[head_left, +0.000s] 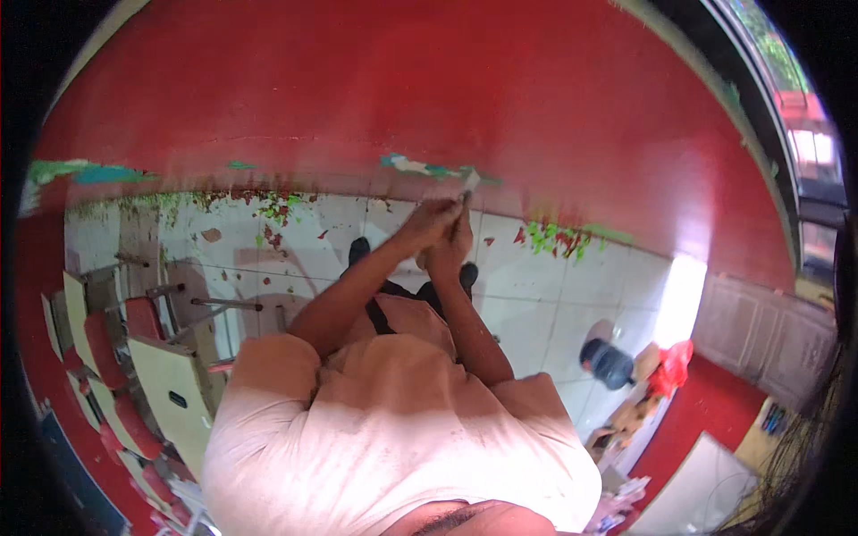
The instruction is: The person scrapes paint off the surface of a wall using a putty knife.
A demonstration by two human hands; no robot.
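Along the lower part of the red wall (420, 85), the flat-bladed scraper (471, 181) points at a chipped teal patch (435, 170); contact I cannot confirm. The right hand (458, 239) has its fingers closed round the handle; the left hand (427, 225) curls close against it, its own hold unclear to me. Likely faults: skidding or gouging, from excess push; slipping, from paint flakes (559, 239) underfoot. Tiled floor (527, 290) opens rightward until the blue water jug (609, 364); chairs (165, 380) crowd the left.

pale tiled floor (527, 277) | chairs (107, 353) left | red wall (726, 393) lower right | window (809, 147) upper right, perhaps greenery (764, 36) beyond
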